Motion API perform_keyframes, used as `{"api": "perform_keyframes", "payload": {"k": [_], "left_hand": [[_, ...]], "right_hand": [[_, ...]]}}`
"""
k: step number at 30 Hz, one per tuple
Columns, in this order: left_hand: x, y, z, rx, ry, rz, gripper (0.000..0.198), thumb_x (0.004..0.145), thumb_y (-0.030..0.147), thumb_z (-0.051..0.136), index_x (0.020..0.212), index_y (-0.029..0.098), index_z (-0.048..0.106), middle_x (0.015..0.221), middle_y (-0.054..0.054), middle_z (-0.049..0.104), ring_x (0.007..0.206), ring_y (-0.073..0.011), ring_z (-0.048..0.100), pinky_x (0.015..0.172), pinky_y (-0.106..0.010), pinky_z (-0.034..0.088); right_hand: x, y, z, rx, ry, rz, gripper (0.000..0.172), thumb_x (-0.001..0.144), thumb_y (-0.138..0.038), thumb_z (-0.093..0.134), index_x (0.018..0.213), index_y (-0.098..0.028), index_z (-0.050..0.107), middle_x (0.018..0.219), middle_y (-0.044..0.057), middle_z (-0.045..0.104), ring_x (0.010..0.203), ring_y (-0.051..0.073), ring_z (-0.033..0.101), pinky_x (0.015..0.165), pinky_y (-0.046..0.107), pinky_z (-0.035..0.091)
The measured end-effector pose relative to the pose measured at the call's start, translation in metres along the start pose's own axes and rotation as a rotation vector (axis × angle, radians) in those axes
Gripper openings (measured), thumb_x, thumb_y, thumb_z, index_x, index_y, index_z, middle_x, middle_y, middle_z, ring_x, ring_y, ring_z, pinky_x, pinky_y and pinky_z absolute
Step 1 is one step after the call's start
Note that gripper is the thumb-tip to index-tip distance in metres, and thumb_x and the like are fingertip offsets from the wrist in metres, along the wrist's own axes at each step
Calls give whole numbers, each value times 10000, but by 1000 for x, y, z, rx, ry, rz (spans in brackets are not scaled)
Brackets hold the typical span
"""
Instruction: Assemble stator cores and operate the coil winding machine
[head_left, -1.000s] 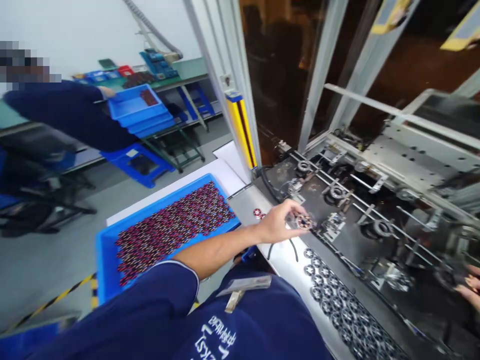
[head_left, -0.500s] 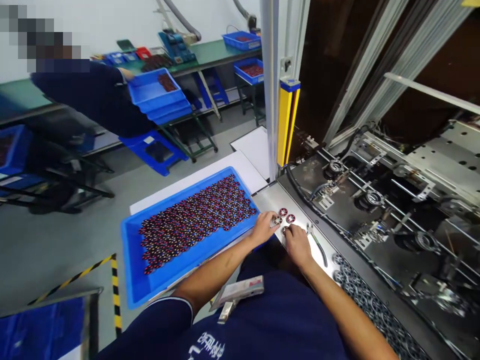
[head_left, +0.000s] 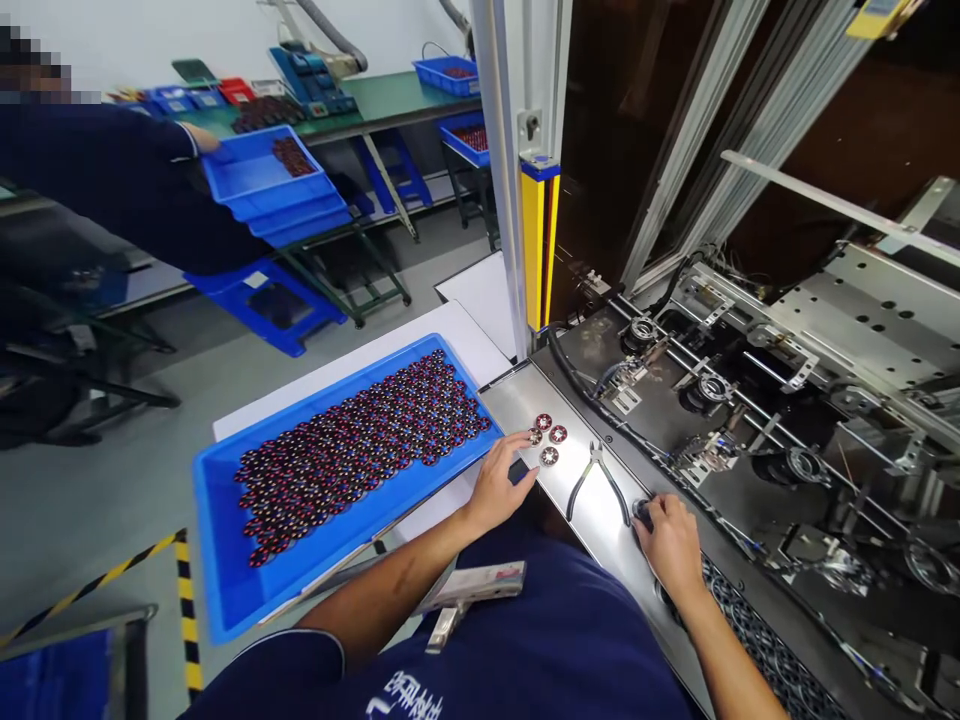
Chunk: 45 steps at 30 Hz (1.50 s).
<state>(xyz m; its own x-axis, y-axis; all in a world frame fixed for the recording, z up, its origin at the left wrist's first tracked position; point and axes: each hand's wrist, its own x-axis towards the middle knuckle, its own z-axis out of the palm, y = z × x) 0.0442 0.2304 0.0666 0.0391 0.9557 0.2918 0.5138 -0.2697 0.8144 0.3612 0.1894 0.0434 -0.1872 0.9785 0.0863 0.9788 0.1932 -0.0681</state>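
Note:
My left hand (head_left: 499, 480) rests at the near corner of the steel ledge (head_left: 517, 400), fingers curled, fingertips touching one of the small red round parts (head_left: 548, 438) lying there. My right hand (head_left: 670, 540) is further right on the same ledge, fingers closed on a small dark round part (head_left: 641, 510) at the start of a row of such parts (head_left: 742, 630). Small pliers (head_left: 596, 478) lie on the ledge between my hands. A blue tray (head_left: 225, 590) packed with several red round parts sits to the left of my left hand.
Behind the ledge is a machine bed (head_left: 750, 440) with rails and round fixtures, and a yellow light-curtain post (head_left: 534, 250). Another person in a dark blue sleeve (head_left: 112, 190) works at a green bench (head_left: 360, 105) with blue trays at the far left. A badge clip (head_left: 472, 590) hangs at my chest.
My right hand has moved right from the red parts to the dark part by the row, uncovering the pliers. My left hand drew back slightly. The view has shifted a little.

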Motion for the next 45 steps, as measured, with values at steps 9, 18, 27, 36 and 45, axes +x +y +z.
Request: {"api": "perform_keyframes", "payload": {"k": [9,18,27,36,45], "left_hand": [[29,54,5,-348,-220,-143,307,782,254,689,1066,150,637,1182,-153,646,1181,-282,544,1082,-497,350],[65,133,24,-1120,-704,-415,674,728,675,651,1135,137,654,924,-126,707,798,-214,702,732,-361,570],[54,154,27,-1412,-478,-496,525,635,447,851,1009,177,601,782,-23,699,670,-173,720,625,-258,555],[59,149,20,-1310,-547,-463,443,591,341,891,928,136,691,776,-37,716,663,-130,680,672,-255,548],[60,143,-11,-1076,-835,-342,459,604,466,844,934,159,755,944,-95,741,958,-227,669,933,-386,502]], "right_hand": [[30,5,-32,217,121,-275,164,888,-308,605,867,-146,597,846,34,610,804,171,591,747,357,524],[52,-64,-144,691,522,-389,394,851,-100,584,1240,-148,539,1104,114,653,1043,218,610,913,407,522],[56,-66,-152,683,649,-386,427,761,-66,707,1171,-131,610,1013,127,658,954,256,611,828,460,511],[38,-50,-177,768,283,-330,489,894,-163,528,1353,-332,529,1466,109,428,1286,346,474,929,572,516],[65,-39,-193,1059,-419,-394,213,924,-336,556,987,-306,758,1485,63,429,1341,302,446,1045,524,453]]}}
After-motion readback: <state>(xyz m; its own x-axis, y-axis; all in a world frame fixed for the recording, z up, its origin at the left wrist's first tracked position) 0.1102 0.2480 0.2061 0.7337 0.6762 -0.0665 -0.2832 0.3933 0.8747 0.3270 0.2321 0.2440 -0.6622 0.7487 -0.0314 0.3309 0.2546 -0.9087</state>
